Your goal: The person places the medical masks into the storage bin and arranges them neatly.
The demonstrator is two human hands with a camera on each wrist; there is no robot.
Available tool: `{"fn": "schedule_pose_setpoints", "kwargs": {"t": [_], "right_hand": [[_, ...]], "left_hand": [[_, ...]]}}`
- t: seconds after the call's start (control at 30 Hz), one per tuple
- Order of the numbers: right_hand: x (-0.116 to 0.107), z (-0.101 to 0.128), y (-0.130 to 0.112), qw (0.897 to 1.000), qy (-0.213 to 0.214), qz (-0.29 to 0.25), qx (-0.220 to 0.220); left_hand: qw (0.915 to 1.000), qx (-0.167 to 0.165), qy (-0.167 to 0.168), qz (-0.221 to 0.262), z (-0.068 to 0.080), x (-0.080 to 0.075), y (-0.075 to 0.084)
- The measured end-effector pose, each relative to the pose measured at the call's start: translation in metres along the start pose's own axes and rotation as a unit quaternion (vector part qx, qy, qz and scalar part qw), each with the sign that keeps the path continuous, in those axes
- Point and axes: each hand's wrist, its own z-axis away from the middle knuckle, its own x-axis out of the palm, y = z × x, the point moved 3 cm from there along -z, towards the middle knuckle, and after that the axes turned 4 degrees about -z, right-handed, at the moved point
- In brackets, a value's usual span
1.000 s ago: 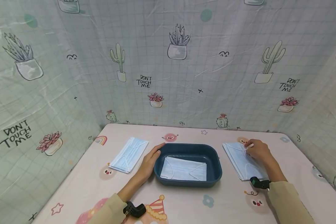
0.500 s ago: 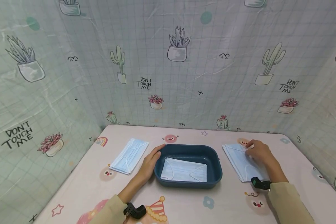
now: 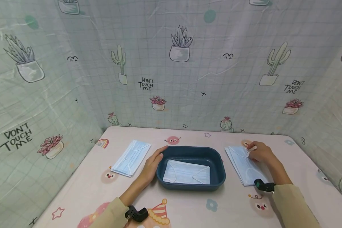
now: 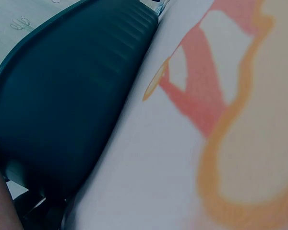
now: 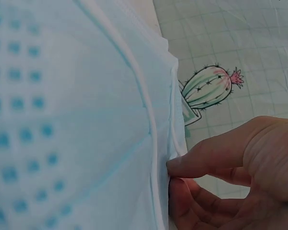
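Observation:
A dark blue plastic bin (image 3: 192, 187) stands in the middle of the table with blue pleated face masks (image 3: 185, 172) lying flat inside. My left hand (image 3: 151, 166) rests against the bin's left end, thumb at the rim and index finger stretched toward the far corner. To the right lies a slightly fanned stack of face masks (image 3: 243, 164). Over its right edge, my right hand (image 3: 261, 154) pinches a mask. In the right wrist view, the thumb and fingertips hold the edge of this face mask (image 5: 96, 110) beside its white ear loop.
Another blue face mask (image 3: 131, 157) lies left of the bin. The pale pink table cover (image 3: 233, 209) carries printed cartoon figures. A curtain with a cactus print (image 3: 199, 72) hangs behind and at both sides.
My right hand has shifted slightly left, and the upper masks of the right stack have slid a little left with it. The left hand and the bin stay in place.

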Motion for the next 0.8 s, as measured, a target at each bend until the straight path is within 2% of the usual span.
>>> {"fn": "schedule_pose_setpoints", "kwargs": {"t": [0.13, 0.53, 0.8], "right_hand": [[0.0007, -0.0008, -0.0003, 1.0, 0.012, 0.012, 0.004], [0.0054, -0.002, -0.0008, 1.0, 0.017, 0.006, 0.024], [0.0014, 0.0002, 0.0045, 0.998, 0.018, -0.056, 0.027]], "left_hand": [[1.0, -0.001, -0.002, 0.009, 0.0001, -0.0003, 0.001], [0.9999, -0.008, -0.006, 0.004, 0.0001, 0.0001, -0.0014], [1.0, -0.004, -0.004, -0.005, -0.0014, 0.0011, -0.0044]]}}
